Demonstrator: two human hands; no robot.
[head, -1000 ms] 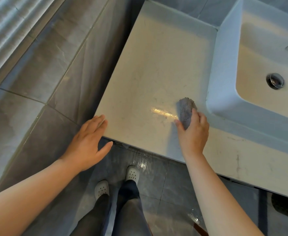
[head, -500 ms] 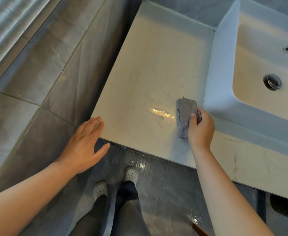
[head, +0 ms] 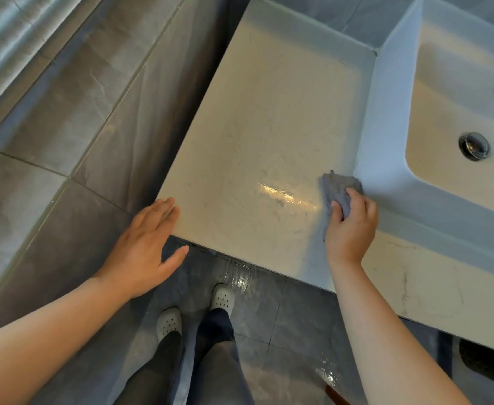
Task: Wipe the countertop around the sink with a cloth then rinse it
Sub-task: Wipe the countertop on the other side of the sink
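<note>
Cloth (head: 337, 190) sits clenched in right grip (head: 352, 229) on surface (head: 269, 127), just beside sink (head: 386, 127), while left grip (head: 143, 244) lies released, fingers (head: 164, 210) at surface corner

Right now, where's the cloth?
Head view, right of centre: the cloth lies on the countertop, gripped by the right hand, its far end at the near left corner of the sink.

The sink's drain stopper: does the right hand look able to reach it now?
Probably yes. The right hand, gripping the grey cloth, sits beside the sink wall; the drain stopper lies uncovered, with only the rim to clear.
</note>
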